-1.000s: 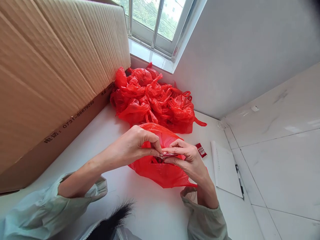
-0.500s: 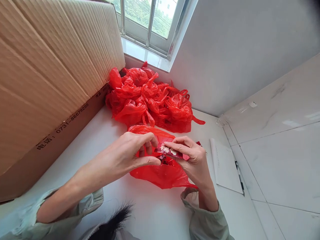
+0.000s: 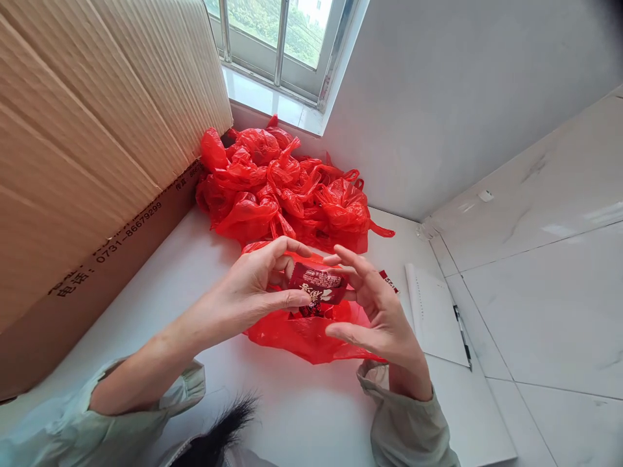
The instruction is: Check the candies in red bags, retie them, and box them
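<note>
A small dark-red snack packet [image 3: 324, 281] with white print is pinched at its left end between the thumb and fingers of my left hand [image 3: 253, 285]. Beside its right end, my right hand [image 3: 387, 314] is open, thumb and fingers spread apart. Below both hands an opened red plastic bag [image 3: 302, 340] lies on the white table [image 3: 292, 402]. Dark shiny wrapped items show inside the bag, partly hidden by the packet. Another small red packet [image 3: 389, 281] pokes out behind my right hand.
Several tied red plastic bags [image 3: 287, 181] are heaped against the wall under the window. A large cardboard box [image 3: 97, 117] stands on the left. To the right lie a white notepad [image 3: 433, 311] and a black pen [image 3: 462, 337], near the tiled wall.
The snack packet has passed from my right hand to my left and turned to show more of its printed face. My right fingers have spread. The view has shifted slightly.
</note>
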`<state>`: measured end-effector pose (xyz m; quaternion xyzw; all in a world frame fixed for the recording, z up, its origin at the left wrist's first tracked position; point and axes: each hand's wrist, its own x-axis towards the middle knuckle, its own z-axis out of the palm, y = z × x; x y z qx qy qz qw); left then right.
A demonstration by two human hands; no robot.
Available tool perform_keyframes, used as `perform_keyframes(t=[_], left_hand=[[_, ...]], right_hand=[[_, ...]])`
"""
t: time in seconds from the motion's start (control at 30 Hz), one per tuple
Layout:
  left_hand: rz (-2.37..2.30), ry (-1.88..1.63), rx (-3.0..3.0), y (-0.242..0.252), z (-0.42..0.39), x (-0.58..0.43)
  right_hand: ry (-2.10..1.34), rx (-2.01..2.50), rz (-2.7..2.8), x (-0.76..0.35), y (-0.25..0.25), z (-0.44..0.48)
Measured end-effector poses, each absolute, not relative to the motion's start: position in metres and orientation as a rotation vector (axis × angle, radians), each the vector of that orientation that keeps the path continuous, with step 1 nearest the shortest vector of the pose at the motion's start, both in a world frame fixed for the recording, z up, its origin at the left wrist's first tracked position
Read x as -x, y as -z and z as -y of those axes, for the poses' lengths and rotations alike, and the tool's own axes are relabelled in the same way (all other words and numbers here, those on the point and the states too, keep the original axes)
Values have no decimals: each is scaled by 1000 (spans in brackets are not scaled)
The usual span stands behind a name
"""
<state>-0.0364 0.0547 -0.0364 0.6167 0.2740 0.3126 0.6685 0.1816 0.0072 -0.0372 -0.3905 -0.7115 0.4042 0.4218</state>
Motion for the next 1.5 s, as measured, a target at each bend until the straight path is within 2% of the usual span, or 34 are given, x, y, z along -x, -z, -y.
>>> perform_keyframes(t=[0.07, 0.17, 0.47, 1.13, 1.5], left_hand=[[-611, -731, -1410, 33, -54, 37], [-593, -736, -1431, 30, -53, 38], [-796, -651, -1808, 27, -51, 39], [-746, -729, -1529, 26, -53, 38], [-934, -891, -1912, 24, -51, 40]], right_hand=[[-1205, 982, 1612, -184, 39, -9], [-1290, 1084, 1457, -184, 42, -12], [-1120, 1177, 1456, -179, 40, -10], [-1028, 1139, 1455, -175, 38, -5], [-862, 1166, 1538, -175, 41, -9]])
